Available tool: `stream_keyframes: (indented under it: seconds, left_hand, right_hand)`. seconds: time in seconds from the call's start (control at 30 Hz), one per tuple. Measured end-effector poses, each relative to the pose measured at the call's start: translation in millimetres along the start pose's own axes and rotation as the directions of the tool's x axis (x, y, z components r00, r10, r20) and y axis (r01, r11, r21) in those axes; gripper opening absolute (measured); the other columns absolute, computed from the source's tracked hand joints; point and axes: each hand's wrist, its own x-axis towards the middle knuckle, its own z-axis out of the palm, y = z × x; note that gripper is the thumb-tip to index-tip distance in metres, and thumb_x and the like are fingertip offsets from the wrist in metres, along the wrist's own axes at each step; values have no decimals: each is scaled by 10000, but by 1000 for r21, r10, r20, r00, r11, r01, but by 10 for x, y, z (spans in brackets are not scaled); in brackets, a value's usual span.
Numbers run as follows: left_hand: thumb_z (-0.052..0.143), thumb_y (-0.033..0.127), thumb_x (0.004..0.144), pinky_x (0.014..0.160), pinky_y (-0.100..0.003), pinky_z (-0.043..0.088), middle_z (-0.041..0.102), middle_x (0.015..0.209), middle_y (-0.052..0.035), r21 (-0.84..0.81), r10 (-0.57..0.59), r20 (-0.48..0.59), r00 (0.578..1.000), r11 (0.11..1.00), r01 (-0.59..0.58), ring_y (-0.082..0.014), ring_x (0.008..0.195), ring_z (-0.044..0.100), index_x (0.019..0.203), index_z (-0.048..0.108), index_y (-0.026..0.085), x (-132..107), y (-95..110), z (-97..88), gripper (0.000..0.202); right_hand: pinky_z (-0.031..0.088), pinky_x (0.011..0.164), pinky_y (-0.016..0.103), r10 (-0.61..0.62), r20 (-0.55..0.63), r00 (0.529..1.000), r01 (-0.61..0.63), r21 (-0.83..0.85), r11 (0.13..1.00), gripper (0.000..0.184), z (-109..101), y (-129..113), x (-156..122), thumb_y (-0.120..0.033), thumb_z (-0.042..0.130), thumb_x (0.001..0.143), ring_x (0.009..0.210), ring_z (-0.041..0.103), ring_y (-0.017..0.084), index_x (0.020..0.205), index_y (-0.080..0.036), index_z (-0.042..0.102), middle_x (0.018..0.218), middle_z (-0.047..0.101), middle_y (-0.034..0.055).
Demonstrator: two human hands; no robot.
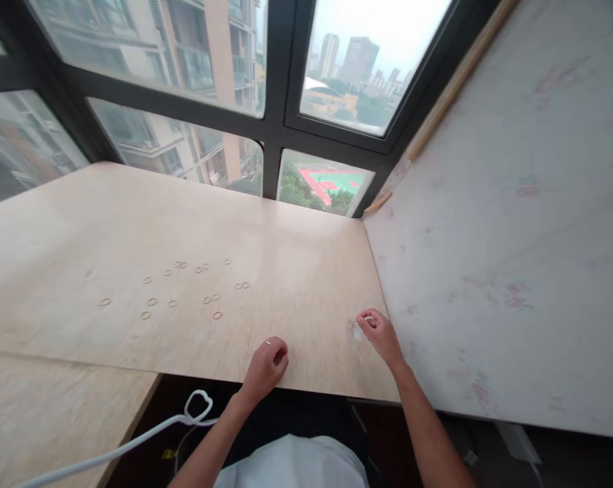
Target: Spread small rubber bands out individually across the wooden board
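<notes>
My left hand (266,366) rests near the front edge of a pale wooden table (286,271), fingers curled into a pinch on something too small to name. My right hand (380,333) lies at the table's right edge by the wall, fingertips pinched on a small pale thing beside a faint clear object (357,331). Several small rubber bands (184,291) lie scattered on the table's left half, well away from both hands; the nearest is a reddish band (217,315).
A marbled white wall (514,237) rises on the right. Dark-framed windows (273,129) stand behind the table. A second lower board (47,413) sits at the front left. A white cable (133,440) with a loop hangs below the table edge.
</notes>
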Motion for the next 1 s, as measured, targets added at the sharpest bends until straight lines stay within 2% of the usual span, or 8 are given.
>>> stream_keyframes:
  seconds: [0.1, 0.2, 0.4, 0.63, 0.77, 0.87, 0.93, 1.0]
  left_hand:
    - [433, 126, 780, 644, -282, 404, 546, 732, -16, 29, 20, 10, 1000, 999, -20, -160, 680, 507, 749, 499, 196, 23, -17, 15, 101]
    - [428, 161, 794, 644, -292, 420, 556, 742, -21, 55, 28, 14, 1000, 998, -29, -168, 684, 520, 758, 505, 200, 36, -12, 18, 93]
    - [437, 205, 811, 639, -292, 438, 571, 748, -22, 81, 6, 11, 1000, 997, -7, -170, 681, 534, 762, 517, 207, 37, 16, 9, 95]
    - [443, 207, 809, 644, -292, 448, 585, 749, -24, 54, -13, 8, 1000, 998, 12, -171, 688, 547, 752, 533, 204, 40, 44, -9, 107]
    - [465, 244, 815, 655, -283, 478, 619, 752, -18, -59, -95, 13, 995, 994, 96, -165, 694, 585, 774, 562, 199, 45, 74, -71, 115]
    - [489, 298, 814, 658, -279, 503, 645, 759, -22, -151, -215, -69, 974, 968, 203, -167, 700, 618, 794, 581, 191, 56, 58, -181, 143]
    - [503, 325, 802, 647, -282, 510, 652, 761, -30, -153, -304, -173, 937, 948, 279, -173, 694, 627, 798, 588, 185, 68, 4, -306, 164]
    - [510, 334, 787, 640, -294, 513, 651, 768, -38, -107, -379, -292, 878, 925, 364, -181, 683, 626, 821, 590, 180, 86, -88, -471, 176]
  right_hand:
    - [232, 428, 224, 27, -136, 990, -44, -128, 991, 240, -123, 134, -30, -431, 508, 784, 395, 328, 97, 731, -202, 560, 417, 361, -87]
    - [236, 445, 233, 40, -191, 981, -73, -168, 983, 227, -150, 218, -3, -409, 489, 787, 401, 346, 108, 733, -206, 575, 416, 372, -81]
    - [246, 477, 237, 27, -176, 984, -68, -229, 971, 162, -127, 291, 22, -343, 509, 754, 424, 389, 121, 721, -221, 609, 434, 430, -62]
    - [245, 457, 239, 1, -166, 986, -31, -176, 984, 261, -132, 163, -152, -407, 464, 829, 429, 378, 125, 812, -204, 628, 472, 419, -52]
    - [258, 471, 240, -89, -64, 994, 83, -94, 992, 282, 92, 101, -324, -420, 465, 858, 434, 366, 118, 831, -199, 639, 466, 380, -61]
    - [294, 489, 236, -136, 59, 989, 139, -50, 989, 286, 364, 126, -459, -418, 471, 864, 441, 393, 118, 835, -196, 649, 466, 390, -61]
    - [309, 491, 237, -145, 121, 982, 152, -56, 987, 298, 539, 168, -539, -418, 457, 873, 450, 427, 125, 844, -198, 655, 475, 433, -50]
    - [329, 507, 241, -161, 141, 977, 179, -122, 976, 309, 679, 214, -602, -418, 441, 882, 474, 480, 136, 862, -205, 665, 504, 507, -31]
